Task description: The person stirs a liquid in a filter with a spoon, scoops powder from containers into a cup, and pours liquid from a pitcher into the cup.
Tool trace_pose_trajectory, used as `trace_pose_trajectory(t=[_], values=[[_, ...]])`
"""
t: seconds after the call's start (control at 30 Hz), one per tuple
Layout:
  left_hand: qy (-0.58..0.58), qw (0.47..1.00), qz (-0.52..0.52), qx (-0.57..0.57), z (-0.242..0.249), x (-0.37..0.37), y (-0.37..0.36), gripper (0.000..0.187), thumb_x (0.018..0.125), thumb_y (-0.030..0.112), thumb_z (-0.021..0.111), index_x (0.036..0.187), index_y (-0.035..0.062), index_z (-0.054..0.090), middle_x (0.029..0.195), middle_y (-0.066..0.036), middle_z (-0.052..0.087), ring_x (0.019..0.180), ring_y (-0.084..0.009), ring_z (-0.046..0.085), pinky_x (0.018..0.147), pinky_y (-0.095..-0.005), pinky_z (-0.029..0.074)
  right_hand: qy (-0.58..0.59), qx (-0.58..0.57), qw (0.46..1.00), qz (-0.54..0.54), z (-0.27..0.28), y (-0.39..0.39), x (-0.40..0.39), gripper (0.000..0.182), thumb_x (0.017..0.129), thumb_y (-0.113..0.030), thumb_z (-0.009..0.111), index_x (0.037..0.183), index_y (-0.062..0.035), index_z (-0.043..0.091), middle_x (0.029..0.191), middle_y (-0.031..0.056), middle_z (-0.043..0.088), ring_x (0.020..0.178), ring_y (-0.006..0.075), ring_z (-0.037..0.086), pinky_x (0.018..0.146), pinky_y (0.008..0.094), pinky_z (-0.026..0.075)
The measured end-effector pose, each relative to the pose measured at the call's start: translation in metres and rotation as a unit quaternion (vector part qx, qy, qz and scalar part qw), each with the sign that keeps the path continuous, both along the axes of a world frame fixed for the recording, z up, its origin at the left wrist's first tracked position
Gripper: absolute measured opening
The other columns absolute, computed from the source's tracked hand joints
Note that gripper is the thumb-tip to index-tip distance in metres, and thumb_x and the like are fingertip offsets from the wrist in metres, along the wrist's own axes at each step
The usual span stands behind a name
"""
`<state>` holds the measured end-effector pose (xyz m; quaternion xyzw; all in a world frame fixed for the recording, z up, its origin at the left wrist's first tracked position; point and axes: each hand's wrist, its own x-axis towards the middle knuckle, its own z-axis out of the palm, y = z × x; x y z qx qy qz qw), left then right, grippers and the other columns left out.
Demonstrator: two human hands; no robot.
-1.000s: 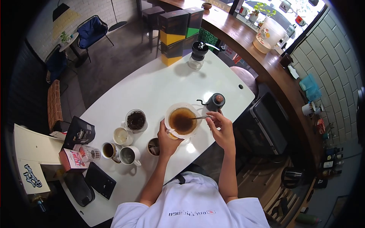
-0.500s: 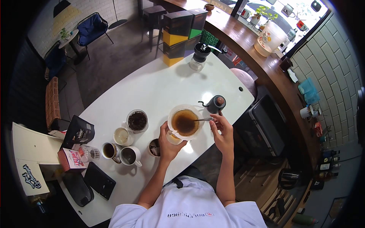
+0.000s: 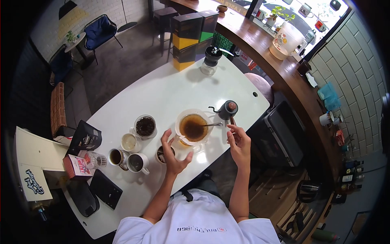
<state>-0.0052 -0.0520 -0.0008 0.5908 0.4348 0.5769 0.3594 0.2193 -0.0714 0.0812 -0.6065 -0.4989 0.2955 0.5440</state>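
A white dripper (image 3: 177, 122) full of brown liquid stands near the middle of the white table. A metal spoon (image 3: 217, 124) rests in it, its handle pointing right. My left hand (image 3: 174, 156) is just left of and below the dripper, thumb and fingers spread, holding nothing. My right hand (image 3: 239, 142) is off the spoon, fingers loosely bent and apart, close to the handle of the dark gooseneck kettle (image 3: 228, 109); whether it touches that handle is unclear. A small cup (image 3: 159, 154) is partly behind my left hand.
Left of the dripper stand a glass of dark grounds (image 3: 146, 126) and mugs (image 3: 136, 162). A hand grinder (image 3: 212, 57) and stacked boxes (image 3: 185, 40) are at the far edge. A black wallet (image 3: 106, 190), a pink box (image 3: 75, 166) and a black bag (image 3: 86, 138) lie left.
My left hand has let go of the dripper and opened. My right hand has released the spoon, which now leans in the dripper by itself.
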Motion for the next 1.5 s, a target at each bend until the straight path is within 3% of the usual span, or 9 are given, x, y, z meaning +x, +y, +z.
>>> trace_pose_trajectory(t=[0.2,0.43,0.5,0.53,0.6,0.63,0.8,1.0,1.5], values=[[-0.093,0.986,0.125,0.059,0.010,0.003,-0.016,0.088,0.079,0.049,0.065,0.141,-0.0043,0.033,0.139,-0.021,0.041,0.131,-0.0314,0.043,0.105,-0.0445,0.037,0.031,0.011,0.999,0.011,-0.012,-0.007,0.023,0.022,0.098,-0.008,0.063,0.118,0.0023,0.066,0.088,-0.0005,0.059,0.072,0.0042,0.056,0.065,0.0203,0.048],[-0.173,0.961,0.109,0.187,0.038,0.075,-0.053,0.053,0.081,0.036,0.060,0.116,-0.0027,0.049,0.102,-0.016,0.055,0.092,-0.0229,0.054,0.086,-0.0367,0.043,0.059,0.017,0.998,-0.014,-0.009,-0.044,0.095,0.020,0.097,-0.006,0.064,0.116,0.0008,0.067,0.089,0.0008,0.058,0.074,0.0061,0.057,0.067,0.0215,0.049],[-0.126,0.982,-0.002,0.143,0.050,0.104,-0.065,0.042,0.082,0.031,0.060,0.105,-0.0036,0.054,0.091,-0.014,0.057,0.083,-0.0210,0.056,0.081,-0.0354,0.044,0.069,0.008,0.997,-0.038,-0.007,-0.060,0.124,0.020,0.095,-0.004,0.064,0.115,-0.0002,0.067,0.089,0.0019,0.056,0.076,0.0066,0.057,0.069,0.0219,0.049],[-0.161,0.980,-0.031,0.115,0.055,0.125,-0.068,0.027,0.075,0.009,0.059,0.098,-0.0055,0.058,0.083,-0.010,0.060,0.078,-0.0186,0.058,0.078,-0.0302,0.045,0.070,0.012,0.996,-0.053,-0.006,-0.069,0.140,0.020,0.095,-0.004,0.064,0.115,-0.0002,0.067,0.089,0.0019,0.056,0.076,0.0066,0.057,0.069,0.0219,0.049],[-0.178,0.977,-0.111,0.041,0.059,0.163,-0.074,0.023,0.076,0.006,0.059,0.097,-0.0036,0.059,0.084,-0.010,0.060,0.077,-0.0168,0.058,0.076,-0.0288,0.045,0.071,0.016,0.994,-0.080,-0.005,-0.093,0.171,0.019,0.095,-0.005,0.064,0.114,-0.0003,0.068,0.089,0.0014,0.055,0.076,0.0064,0.057,0.069,0.0211,0.048],[-0.133,0.982,-0.133,0.029,0.056,0.181,-0.076,0.024,0.083,0.017,0.059,0.097,-0.0027,0.058,0.084,-0.012,0.059,0.076,-0.0180,0.057,0.072,-0.0317,0.049,0.071,0.021,0.992,-0.099,-0.005,-0.106,0.186,0.020,0.095,-0.005,0.065,0.114,-0.0002,0.068,0.089,0.0011,0.056,0.076,0.0062,0.057,0.069,0.0206,0.048],[-0.150,0.952,-0.265,-0.015,0.056,0.273,-0.087,0.017,0.084,0.011,0.058,0.095,-0.0023,0.059,0.085,-0.012,0.060,0.074,-0.0172,0.058,0.071,-0.0313,0.050,0.062,0.042,0.975,-0.208,-0.012,-0.173,0.261,0.022,0.097,-0.005,0.063,0.118,0.0005,0.066,0.089,-0.0008,0.059,0.074,0.0043,0.055,0.067,0.0195,0.049],[-0.116,0.869,-0.475,-0.081,0.062,0.362,-0.097,0.018,0.088,0.002,0.064,0.105,-0.0022,0.061,0.092,-0.007,0.064,0.085,-0.0137,0.061,0.080,-0.0281,0.049,0.084,0.074,0.936,-0.333,-0.013,-0.245,0.311,0.021,0.096,-0.004,0.064,0.116,0.0014,0.066,0.090,0.0007,0.060,0.074,0.0047,0.056,0.066,0.0197,0.047],[-0.067,0.776,-0.620,-0.093,0.065,0.514,-0.075,0.030,0.090,0.003,0.069,0.118,0.0016,0.058,0.110,-0.006,0.062,0.103,-0.0130,0.058,0.090,-0.0287,0.047,0.052,0.106,0.883,-0.455,-0.005,-0.269,0.379,0.020,0.096,-0.005,0.063,0.115,0.0029,0.066,0.082,0.0021,0.064,0.073,0.0040,0.057,0.064,0.0192,0.048]])
